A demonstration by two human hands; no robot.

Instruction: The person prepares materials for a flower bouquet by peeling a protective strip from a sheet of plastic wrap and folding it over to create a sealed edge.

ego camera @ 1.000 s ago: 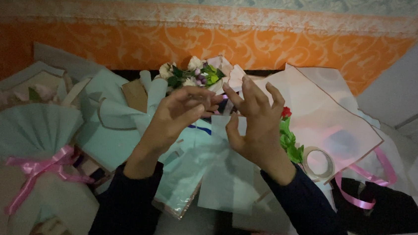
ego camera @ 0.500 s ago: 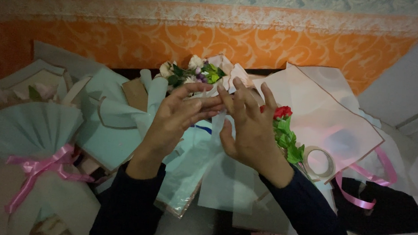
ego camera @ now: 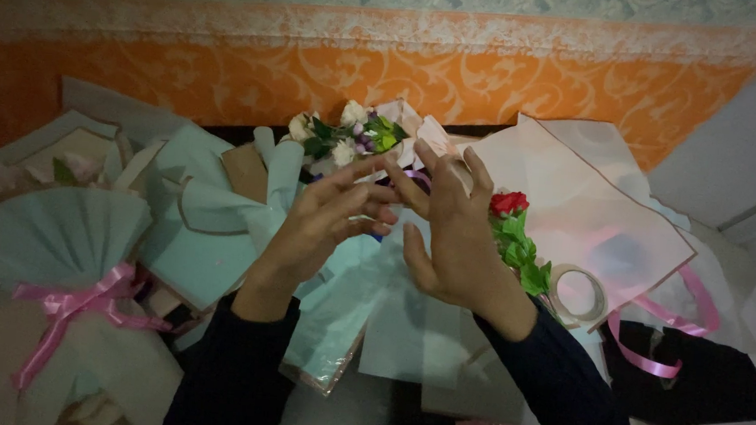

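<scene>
Left hand (ego camera: 323, 222) and right hand (ego camera: 452, 236), fingers spread, apparently pinch something small, possibly clear tape, above pale-blue wrapping paper (ego camera: 334, 317); keep it taut.

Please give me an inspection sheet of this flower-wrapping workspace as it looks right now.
Surface: almost wholly covered by wrapping sheets.
Job's things: small bouquet of white flowers just beyond the fingertips; mint wrapping paper under the hands.
Clutter: red rose, tape roll, pink ribbon, wrapped mint bouquet with pink bow, pale pink sheet.
Hands: left hand and right hand raised, fingers spread, holding nothing clearly visible.
Cables: nothing seen.
Surroundings: orange patterned wall.
</scene>
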